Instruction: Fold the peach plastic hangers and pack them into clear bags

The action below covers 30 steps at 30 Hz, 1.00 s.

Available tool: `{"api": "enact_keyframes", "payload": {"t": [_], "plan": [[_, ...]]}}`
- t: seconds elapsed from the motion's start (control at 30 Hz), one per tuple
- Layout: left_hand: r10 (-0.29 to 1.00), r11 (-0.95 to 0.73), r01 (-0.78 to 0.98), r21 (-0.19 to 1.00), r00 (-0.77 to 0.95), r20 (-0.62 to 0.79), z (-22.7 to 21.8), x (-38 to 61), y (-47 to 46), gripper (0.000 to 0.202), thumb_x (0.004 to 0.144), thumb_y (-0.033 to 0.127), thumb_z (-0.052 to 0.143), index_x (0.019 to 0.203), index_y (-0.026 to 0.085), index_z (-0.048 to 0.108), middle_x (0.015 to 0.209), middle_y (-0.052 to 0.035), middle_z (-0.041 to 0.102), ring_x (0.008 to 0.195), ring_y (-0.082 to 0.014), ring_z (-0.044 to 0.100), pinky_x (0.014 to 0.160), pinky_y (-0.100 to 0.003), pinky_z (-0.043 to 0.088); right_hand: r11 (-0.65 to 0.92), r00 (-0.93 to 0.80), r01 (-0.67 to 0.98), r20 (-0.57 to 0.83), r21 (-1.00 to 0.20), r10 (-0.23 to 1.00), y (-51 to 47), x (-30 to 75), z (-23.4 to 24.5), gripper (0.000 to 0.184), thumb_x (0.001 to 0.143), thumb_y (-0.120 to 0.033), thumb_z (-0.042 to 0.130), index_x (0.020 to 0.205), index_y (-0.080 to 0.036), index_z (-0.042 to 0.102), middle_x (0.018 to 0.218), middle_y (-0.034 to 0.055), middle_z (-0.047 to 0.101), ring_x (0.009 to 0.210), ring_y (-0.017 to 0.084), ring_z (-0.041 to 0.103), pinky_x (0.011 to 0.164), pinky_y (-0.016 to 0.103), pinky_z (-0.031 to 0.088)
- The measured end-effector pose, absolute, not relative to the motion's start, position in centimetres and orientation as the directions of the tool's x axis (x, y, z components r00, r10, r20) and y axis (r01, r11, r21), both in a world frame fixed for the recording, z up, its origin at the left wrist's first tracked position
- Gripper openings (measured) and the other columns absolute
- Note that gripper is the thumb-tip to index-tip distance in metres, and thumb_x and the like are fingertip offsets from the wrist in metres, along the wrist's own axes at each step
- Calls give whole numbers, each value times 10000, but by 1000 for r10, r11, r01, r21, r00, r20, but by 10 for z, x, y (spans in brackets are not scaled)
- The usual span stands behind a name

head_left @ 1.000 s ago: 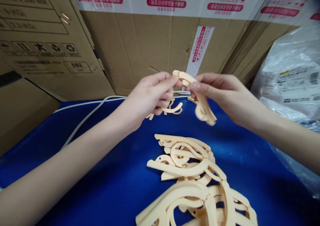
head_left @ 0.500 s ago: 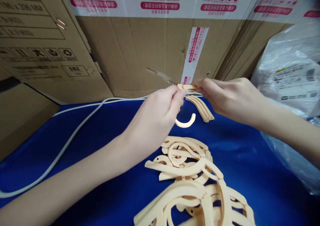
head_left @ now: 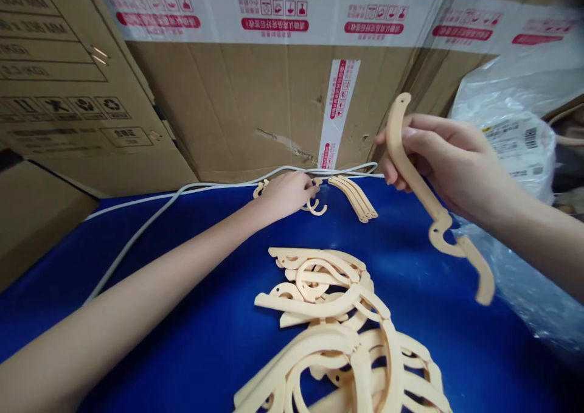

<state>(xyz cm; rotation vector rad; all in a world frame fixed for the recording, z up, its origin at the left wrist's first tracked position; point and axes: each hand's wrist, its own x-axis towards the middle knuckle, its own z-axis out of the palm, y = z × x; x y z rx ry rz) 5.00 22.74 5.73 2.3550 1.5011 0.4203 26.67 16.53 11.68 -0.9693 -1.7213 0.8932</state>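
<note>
In the head view, my right hand (head_left: 449,157) is raised at the right and grips a folding clothes hanger (head_left: 420,185) by one long arm. This beige hanger hangs unfolded, with a curved middle joint and a second short arm pointing down. At the back of the blue surface, my left hand (head_left: 292,192) has its fingers closed at a small group of loose hanger hooks (head_left: 319,210), pinching one that it partly hides. Just right of it lies a neat stack of slim curved hanger arms (head_left: 353,197).
Nearer me, a heap of folded beige hangers (head_left: 323,306) lies on the blue cloth (head_left: 182,279). Cardboard boxes (head_left: 255,109) stand along the back and left. A white cable (head_left: 132,249) runs along their base. Clear plastic wrap (head_left: 506,115) bulges at the right.
Both hands were together at the back on one beige piece. My right hand has moved right and up with the hanger, now unfolded; my left hand has let go and dropped to the hooks.
</note>
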Motion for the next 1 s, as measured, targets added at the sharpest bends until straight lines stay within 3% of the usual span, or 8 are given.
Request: {"api": "enact_keyframes", "payload": {"t": [0.1, 0.27, 0.43, 0.57, 0.67, 0.73, 0.87, 1.0], "plan": [[937, -348, 832, 431, 316, 146, 57, 52, 222, 366, 901, 459, 564, 1060, 140, 647, 784, -65, 685, 778, -236, 637, 682, -307, 425, 446, -64, 156, 442, -881, 895, 160, 263, 121, 141, 909, -133, 485, 902, -182, 618, 640, 1, 667, 540, 120, 610, 489, 208, 467], [800, 98, 244, 965, 557, -223, 72, 50, 180, 724, 980, 647, 150, 979, 148, 675, 967, -107, 714, 865, -195, 677, 637, -247, 490, 595, 129, 74, 599, -800, 790, 165, 266, 120, 409, 739, -75, 647, 1019, -281, 432, 865, -24, 724, 589, 140, 636, 480, 236, 489], [777, 439, -71, 895, 530, -339, 74, 44, 139, 283, 997, 320, 484, 864, 129, 644, 739, -15, 657, 550, -78, 626, 545, -174, 518, 621, -209, 318, 586, -716, 783, 177, 278, 111, 299, 768, -170, 725, 1037, -225, 607, 869, -4, 697, 769, 158, 660, 672, 282, 527], [854, 414, -120, 902, 395, -339, 72, 41, 127, 232, 1005, 240, 436, 834, 141, 557, 595, 30, 591, 322, -55, 450, 300, -151, 382, 769, -654, 633, 469, -90, 593, 179, 284, 105, 206, 957, -320, 571, 967, -158, 696, 877, 73, 698, 809, 231, 660, 758, 391, 509], [866, 377, -94, 921, 388, -315, 72, 44, 127, 249, 1029, 262, 371, 852, 154, 509, 524, 23, 587, 266, -57, 382, 252, -136, 310, 737, -852, 512, 372, 442, 369, 170, 277, 100, 248, 1015, -246, 459, 1066, -139, 677, 823, 76, 707, 784, 252, 657, 854, 438, 472], [874, 370, -120, 921, 381, -302, 73, 48, 129, 269, 1041, 296, 341, 863, 161, 493, 497, 30, 567, 264, -49, 345, 253, -127, 291, 711, -901, 425, 333, 560, 277, 163, 268, 96, 245, 1021, -180, 423, 1109, -138, 648, 770, 49, 699, 729, 230, 657, 798, 389, 476], [864, 408, -172, 897, 390, -318, 74, 56, 131, 287, 1045, 362, 331, 884, 178, 481, 489, 50, 519, 295, -37, 296, 280, -116, 278, 706, -889, 455, 328, 542, 321, 154, 256, 89, 254, 997, -125, 386, 1043, -148, 635, 800, 54, 696, 643, 206, 633, 605, 325, 432], [847, 449, -72, 891, 352, -399, 70, 63, 129, 333, 1040, 433, 291, 830, 213, 428, 458, 101, 347, 304, -41, 190, 312, -134, 206, 756, -815, 578, 246, 308, 524, 153, 252, 84, 319, 949, -124, 333, 1074, -175, 622, 874, 92, 717, 638, 203, 631, 551, 301, 387]]}}
